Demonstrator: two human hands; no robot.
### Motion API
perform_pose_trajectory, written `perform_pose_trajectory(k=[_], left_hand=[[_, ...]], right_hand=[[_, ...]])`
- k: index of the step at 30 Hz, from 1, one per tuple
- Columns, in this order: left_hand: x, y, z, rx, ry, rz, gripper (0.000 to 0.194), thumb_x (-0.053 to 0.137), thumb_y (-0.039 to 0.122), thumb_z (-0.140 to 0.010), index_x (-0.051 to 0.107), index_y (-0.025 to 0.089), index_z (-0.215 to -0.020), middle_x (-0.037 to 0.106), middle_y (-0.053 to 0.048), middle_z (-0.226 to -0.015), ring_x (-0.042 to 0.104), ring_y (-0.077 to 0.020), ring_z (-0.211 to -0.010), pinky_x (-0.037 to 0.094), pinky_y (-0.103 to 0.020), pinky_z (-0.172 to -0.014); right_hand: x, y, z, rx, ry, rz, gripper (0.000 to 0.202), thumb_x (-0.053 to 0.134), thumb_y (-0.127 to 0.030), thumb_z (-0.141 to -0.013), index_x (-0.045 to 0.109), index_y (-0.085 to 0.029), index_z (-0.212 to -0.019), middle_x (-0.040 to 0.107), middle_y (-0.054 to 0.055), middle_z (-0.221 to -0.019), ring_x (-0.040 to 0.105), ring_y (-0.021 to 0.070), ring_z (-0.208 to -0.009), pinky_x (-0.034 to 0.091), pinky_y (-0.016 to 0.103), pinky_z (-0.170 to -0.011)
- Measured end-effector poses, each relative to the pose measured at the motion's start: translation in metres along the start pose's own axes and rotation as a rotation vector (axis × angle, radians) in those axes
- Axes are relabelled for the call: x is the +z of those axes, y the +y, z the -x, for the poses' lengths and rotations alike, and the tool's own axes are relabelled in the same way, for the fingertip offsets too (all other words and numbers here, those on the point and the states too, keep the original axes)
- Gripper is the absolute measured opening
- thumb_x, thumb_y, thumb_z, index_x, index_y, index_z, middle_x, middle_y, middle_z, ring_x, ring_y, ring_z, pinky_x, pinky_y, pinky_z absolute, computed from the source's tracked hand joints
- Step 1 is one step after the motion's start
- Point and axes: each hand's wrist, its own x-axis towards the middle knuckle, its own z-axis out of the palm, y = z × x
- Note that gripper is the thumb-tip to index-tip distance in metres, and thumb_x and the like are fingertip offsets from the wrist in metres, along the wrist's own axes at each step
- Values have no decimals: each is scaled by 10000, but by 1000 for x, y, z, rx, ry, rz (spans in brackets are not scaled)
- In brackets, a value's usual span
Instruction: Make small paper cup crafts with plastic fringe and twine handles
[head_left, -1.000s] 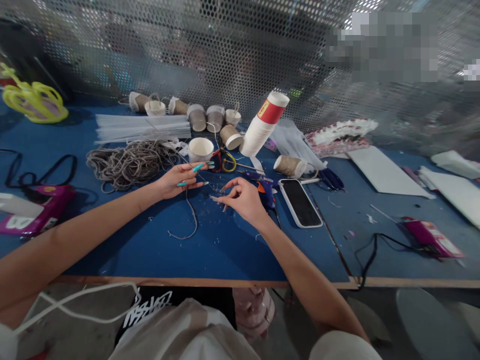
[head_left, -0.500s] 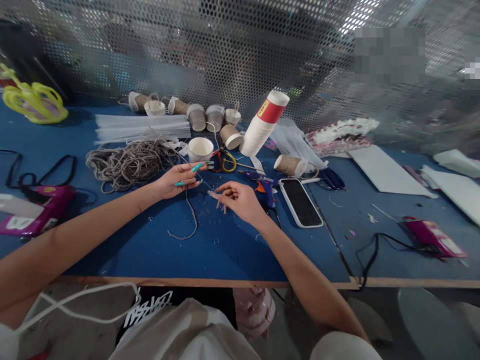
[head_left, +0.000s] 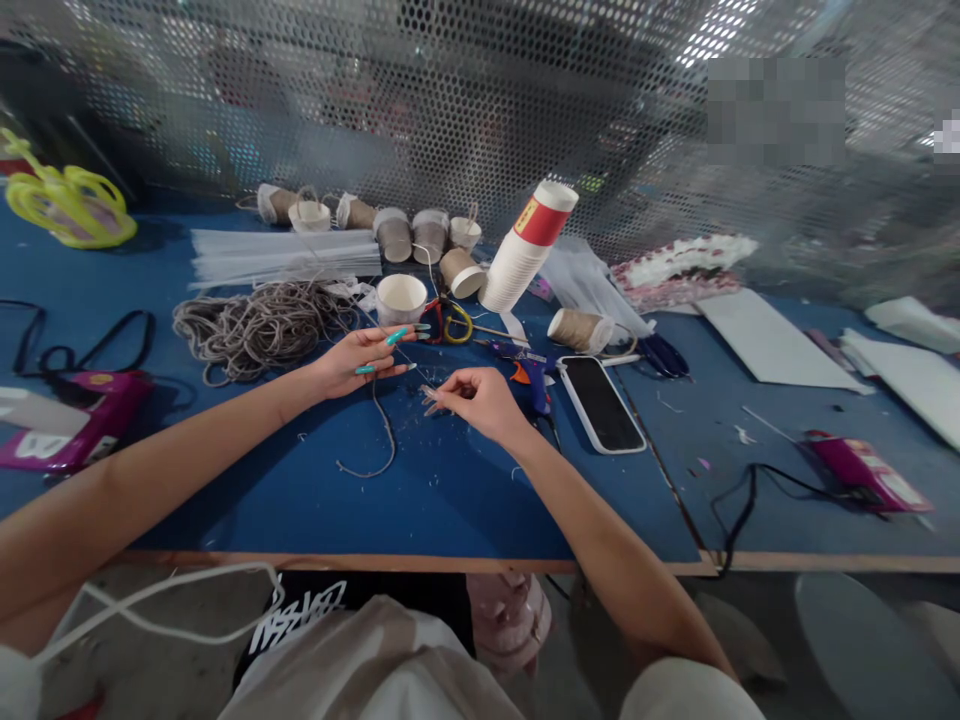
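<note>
"With twelve pointing away from the person and the centre between the hands, where's the cord?"

"The thin grey cord (head_left: 391,437) curves on the blue tabletop (head_left: 465,515) at seven, below the left hand (head_left: 360,360). A fine strand seems to cross towards the right hand (head_left: 480,398)."

"How do the hands stand?"

"Left, at nine: fingers long and slightly parted; I can't tell whether they grip anything. Right, at three: fingertips pinched narrow, on the strand's end as far as I can judge."

"What looks finished?"

"Two grey-wrapped cups (head_left: 394,238) stand at twelve. A brown-wrapped cup with a white rim (head_left: 457,271) lies at one, and another brown-wrapped cup with a cord loop (head_left: 577,331) between two and three."

"And what's undone?"

"The open white paper cup (head_left: 389,314), just before twelve beside the left fingertips, shows no wrapping on its visible side. The tall leaning stack of white paper cups (head_left: 512,272), past one, looks unwrapped too, and plenty of cord sits in the tangled grey heap (head_left: 259,330) between nine and ten."
</note>
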Motion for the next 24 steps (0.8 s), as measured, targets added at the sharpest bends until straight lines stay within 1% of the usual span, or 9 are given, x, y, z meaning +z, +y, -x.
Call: perform_pose_trajectory(k=[2, 6, 10, 12, 14, 16, 18, 21, 24], left_hand=[[0, 0, 0, -1, 5, -1, 291, 517, 32, -904, 741, 160, -1040, 736, -67, -1015, 382, 32, -391, 610, -281, -778], [-1, -1, -1, -1, 5, 18, 312, 513, 21, -905, 724, 151, -1094, 736, -55, -910, 383, 29, -387, 613, -259, -750], [1, 0, 0, -3, 3, 22, 297, 508, 26, -913, 726, 137, -1080, 734, -47, -868, 375, 35, -376, 614, -252, -748], [2, 0, 1, -4, 8, 15, 298, 499, 29, -919, 726, 137, -1079, 736, -45, -871, 374, 38, -371, 614, -248, -746], [3, 1, 1, 0, 14, 12, 303, 492, 31, -923, 724, 146, -1080, 740, -55, -946, 383, 41, -376, 616, -243, -739], [3, 1, 2, 5, 19, 9, 306, 489, 27, -922, 725, 151, -1070, 730, -71, -1062, 395, 45, -385, 618, -244, -738], [3, 1, 2, 9, 25, 4, 312, 487, 15, -917, 725, 150, -1066, 712, -84, -1136, 395, 49, -387, 620, -249, -741], [0, 0, 1, 9, 25, -5, 318, 488, 10, -914, 721, 148, -1080, 716, -88, -1122, 386, 50, -381, 618, -249, -747], [-2, 0, 0, 12, 14, -4, 317, 486, 17, -918, 729, 158, -1065, 728, -73, -1078, 389, 51, -377, 614, -236, -746]], right_hand=[[1, 2, 0, -19, 36, 54, 192, 708, -329, -748, 678, -181, -629, 731, 72, -651, 678, 167, -594, 482, 262, -566], [1, 0, 1, -28, 78, 120, 215, 701, -345, -764, 681, -175, -634, 731, 78, -667, 666, 163, -596, 465, 261, -554], [2, -5, 3, -44, 140, 168, 239, 722, -337, -750, 654, -171, -592, 712, 62, -629, 629, 140, -556, 430, 248, -527], [3, -8, 4, -58, 170, 193, 255, 732, -330, -742, 637, -169, -569, 698, 54, -602, 615, 133, -542, 418, 245, -523], [3, -9, 4, -61, 172, 186, 256, 741, -324, -735, 626, -170, -566, 694, 51, -595, 620, 134, -544, 426, 245, -530], [4, -9, 4, -50, 154, 155, 262, 757, -318, -722, 607, -173, -563, 690, 49, -590, 629, 137, -544, 438, 246, -536], [4, -8, 3, -39, 118, 113, 261, 769, -324, -714, 603, -174, -580, 689, 47, -590, 635, 139, -546, 448, 246, -544], [3, -8, 2, -45, 18, 49, 217, 723, -347, -773, 658, -165, -674, 693, 34, -607, 626, 127, -547, 443, 239, -555], [1, -8, 1, -84, -68, 80, 237, 621, -342, -866, 726, -164, -750, 697, 24, -632, 585, 106, -534, 412, 237, -555]])
